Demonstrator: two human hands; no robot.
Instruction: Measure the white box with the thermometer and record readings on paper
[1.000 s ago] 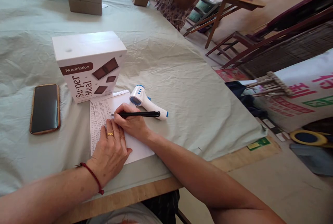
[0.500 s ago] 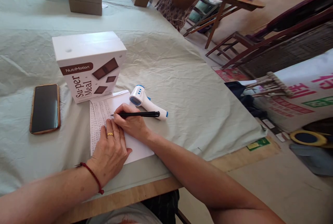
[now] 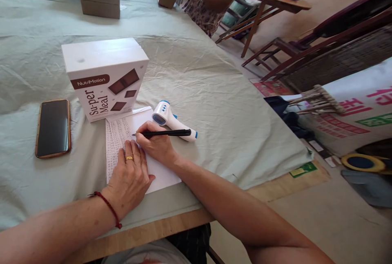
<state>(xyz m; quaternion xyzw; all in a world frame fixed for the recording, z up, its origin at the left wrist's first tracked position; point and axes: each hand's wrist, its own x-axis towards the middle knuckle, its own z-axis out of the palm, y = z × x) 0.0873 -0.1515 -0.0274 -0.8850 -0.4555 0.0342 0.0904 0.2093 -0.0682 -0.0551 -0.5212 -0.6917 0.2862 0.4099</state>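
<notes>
A black pen (image 3: 167, 133) was held over a sheet of paper (image 3: 163, 177) near the surface's (image 3: 232, 133) near edge.
The right hand (image 3: 157, 142) gripped the pen, its tip beside rows of handwriting; the left hand (image 3: 130, 174) lay flat on the sheet, fingers close together. Farther from that edge, a white box (image 3: 105, 80) stood at the sheet's far end, a white thermometer (image 3: 177, 124) lying just right of it.
</notes>
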